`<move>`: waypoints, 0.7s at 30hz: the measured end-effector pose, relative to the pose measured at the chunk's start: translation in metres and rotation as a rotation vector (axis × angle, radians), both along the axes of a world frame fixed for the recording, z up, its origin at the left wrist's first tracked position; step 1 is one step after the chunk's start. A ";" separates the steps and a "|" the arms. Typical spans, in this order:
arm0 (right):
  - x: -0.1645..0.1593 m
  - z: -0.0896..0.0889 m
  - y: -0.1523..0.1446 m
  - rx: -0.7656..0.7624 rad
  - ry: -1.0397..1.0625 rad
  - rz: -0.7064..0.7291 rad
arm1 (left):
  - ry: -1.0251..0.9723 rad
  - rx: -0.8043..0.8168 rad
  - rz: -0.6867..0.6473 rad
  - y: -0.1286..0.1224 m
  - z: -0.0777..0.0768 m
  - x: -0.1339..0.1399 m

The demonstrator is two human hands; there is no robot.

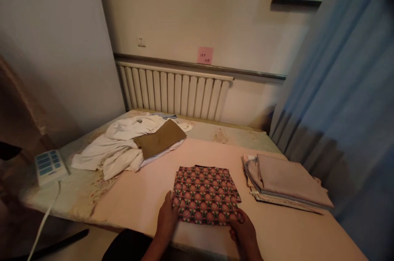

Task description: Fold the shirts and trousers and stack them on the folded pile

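Holding a folded patterned cloth (206, 195) at its near sides, with left hand (167, 216) and right hand (243, 229) closed narrowly, with some fingers hidden. Placed over the pink-covered surface (286, 228), with dark-trimmed edge pointing away and long axis hard to tell. Flanked by a folded stack (292, 179) and rumpled white pile (120, 146).

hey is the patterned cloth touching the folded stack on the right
Apart. The head view shows pink cover between the patterned cloth and the folded stack.
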State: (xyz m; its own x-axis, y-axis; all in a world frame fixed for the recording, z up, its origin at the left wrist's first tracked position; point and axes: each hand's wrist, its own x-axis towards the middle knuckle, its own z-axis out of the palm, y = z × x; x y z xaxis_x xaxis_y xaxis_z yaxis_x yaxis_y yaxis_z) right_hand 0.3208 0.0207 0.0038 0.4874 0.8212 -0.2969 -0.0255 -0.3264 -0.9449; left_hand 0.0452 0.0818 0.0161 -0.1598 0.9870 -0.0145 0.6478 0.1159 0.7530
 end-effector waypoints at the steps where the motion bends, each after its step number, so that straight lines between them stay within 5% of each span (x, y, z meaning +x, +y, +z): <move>1: 0.003 -0.001 -0.003 -0.007 0.028 -0.004 | 0.027 -0.023 0.003 0.004 0.001 0.002; 11: 0.020 0.001 0.005 -0.087 -0.220 0.068 | 0.098 -0.157 0.030 0.053 0.005 -0.006; 21: 0.026 -0.015 0.004 -0.005 -0.028 0.035 | 0.068 -0.158 0.015 0.071 0.000 -0.005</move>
State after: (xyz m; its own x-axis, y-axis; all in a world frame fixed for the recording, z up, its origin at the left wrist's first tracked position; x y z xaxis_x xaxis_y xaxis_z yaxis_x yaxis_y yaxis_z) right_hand 0.3466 0.0244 -0.0114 0.4662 0.8367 -0.2875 0.0126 -0.3313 -0.9434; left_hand 0.0402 0.1524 0.0162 -0.1802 0.9708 -0.1585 0.6936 0.2397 0.6793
